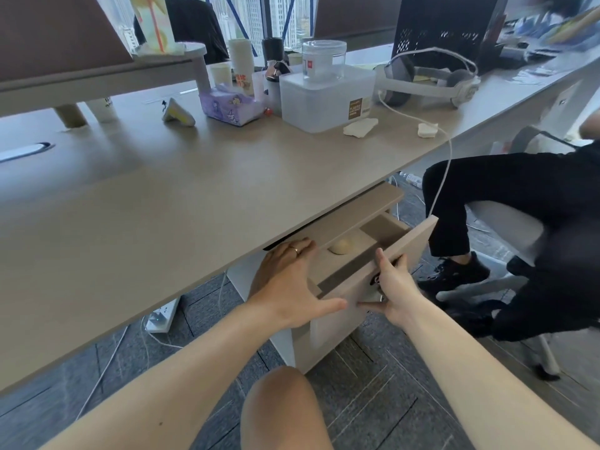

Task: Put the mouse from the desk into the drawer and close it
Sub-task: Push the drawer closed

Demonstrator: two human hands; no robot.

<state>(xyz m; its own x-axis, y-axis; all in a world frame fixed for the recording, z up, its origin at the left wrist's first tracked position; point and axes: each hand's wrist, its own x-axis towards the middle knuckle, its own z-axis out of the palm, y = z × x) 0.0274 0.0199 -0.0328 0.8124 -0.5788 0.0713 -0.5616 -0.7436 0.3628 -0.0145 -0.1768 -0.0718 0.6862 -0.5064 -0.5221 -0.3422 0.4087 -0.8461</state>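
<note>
A pale beige mouse (341, 246) lies inside the top drawer (409, 246) of a cabinet under the desk (194, 196). The drawer stands partly pulled out, its front panel tilted toward me. My left hand (289, 280) rests flat on the drawer's left corner, fingers reaching over its near edge, thumb along the front. My right hand (394, 290) presses on the drawer front near the lock, fingers spread on the top edge. Neither hand holds anything.
On the desk stand a clear plastic box (326, 99) with a jar on top, a purple tissue pack (230, 105), cups and a white headset (428, 79) with a hanging cable. A seated person in black (519, 203) is close on the right. A power strip (162, 315) lies on the floor.
</note>
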